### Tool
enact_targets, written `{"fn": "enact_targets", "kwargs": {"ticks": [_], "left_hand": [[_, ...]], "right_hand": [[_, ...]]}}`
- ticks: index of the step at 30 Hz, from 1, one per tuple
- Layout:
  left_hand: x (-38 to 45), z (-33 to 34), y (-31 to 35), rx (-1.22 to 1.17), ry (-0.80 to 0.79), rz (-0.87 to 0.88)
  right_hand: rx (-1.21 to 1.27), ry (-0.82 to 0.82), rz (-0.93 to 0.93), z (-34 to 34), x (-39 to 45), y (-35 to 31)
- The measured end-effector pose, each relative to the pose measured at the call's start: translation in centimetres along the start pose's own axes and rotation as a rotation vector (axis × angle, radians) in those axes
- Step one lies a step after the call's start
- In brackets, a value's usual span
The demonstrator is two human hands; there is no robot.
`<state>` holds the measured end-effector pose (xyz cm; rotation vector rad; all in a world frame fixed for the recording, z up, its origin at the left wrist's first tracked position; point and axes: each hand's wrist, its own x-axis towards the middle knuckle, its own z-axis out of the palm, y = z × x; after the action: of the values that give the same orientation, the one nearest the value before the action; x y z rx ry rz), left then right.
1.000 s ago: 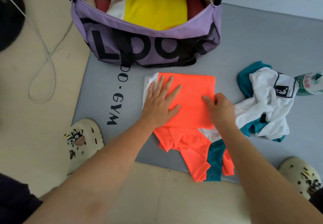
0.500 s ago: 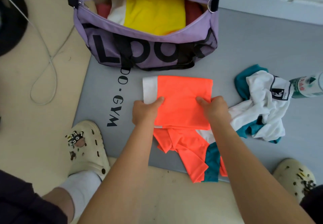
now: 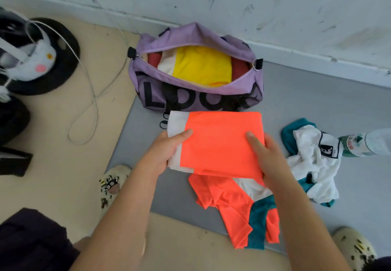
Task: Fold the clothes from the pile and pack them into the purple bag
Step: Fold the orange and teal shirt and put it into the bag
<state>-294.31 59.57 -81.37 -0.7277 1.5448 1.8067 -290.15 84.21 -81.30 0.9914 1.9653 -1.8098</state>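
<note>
Both hands on the folded orange shirt (image 3: 220,141), held just in front of the open purple bag (image 3: 196,93): left hand (image 3: 167,154) pinches its white edge, thumb on top, right hand (image 3: 268,156) grips the opposite side, thumb on top too. Yellow cloth (image 3: 203,65) fills the bag. Unfolded clothes (image 3: 313,163) lie on the grey mat (image 3: 317,105), right.

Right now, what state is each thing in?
Purple bag: unzipped, open, clothes inside.
Yellow garment: folded, packed in bag.
Orange garment: folded, gripped by both hands.
Left hand: grips its left edge.
Right hand: grips its right edge.
White-teal garment: crumpled, unfolded.
Orange-teal garment: unfolded on mat.
Bottle: lying on its side.
</note>
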Motion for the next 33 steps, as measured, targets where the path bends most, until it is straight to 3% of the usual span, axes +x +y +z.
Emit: {"fn": "enact_targets", "kwargs": {"ticks": [4, 6, 8, 12, 18, 22, 24, 27, 29, 33], "left_hand": [[-2.2, -1.0, 6.9, -0.129, -0.018, 0.34], [-1.5, -1.0, 10.3, -0.147, -0.009, 0.423], [0.0, -1.2, 12.9, -0.118, 0.019, 0.411], [4.5, -1.9, 15.8, 0.035, 0.115, 0.224], [9.6, -2.1, 19.9, 0.109, 0.133, 0.184], [12.1, -2.1, 19.6, 0.426, 0.183, -0.006], [13.1, -1.8, 19.8, 0.434, 0.262, 0.059], [14.6, -2.2, 20.3, 0.259, 0.372, 0.336], [15.2, -2.6, 19.5, 0.319, 0.422, 0.448], [16.2, -2.9, 16.4, 0.778, 0.495, 0.512]], "right_hand": [[0.218, -0.133, -0.159, 2.1, 0.3, -7.3], [0.337, -0.238, -0.18, 3.4, 1.7, -10.7], [0.39, -0.335, -0.103, 4.6, 3.4, -13.5], [0.324, -0.378, 0.125, 6.7, 6.3, -16.7], [0.378, -0.337, 0.174, 8.2, 11.1, -19.3], [0.12, -0.356, 0.309, 9.0, 13.2, -18.6], [0.105, -0.345, 0.268, 9.3, 14.0, -18.4], [0.222, -0.284, 0.04, 9.2, 15.4, -18.5], [0.05, -0.165, -0.074, 9.3, 16.1, -17.6], [-0.688, 0.062, -0.337, 9.8, 16.3, -15.1]]}}
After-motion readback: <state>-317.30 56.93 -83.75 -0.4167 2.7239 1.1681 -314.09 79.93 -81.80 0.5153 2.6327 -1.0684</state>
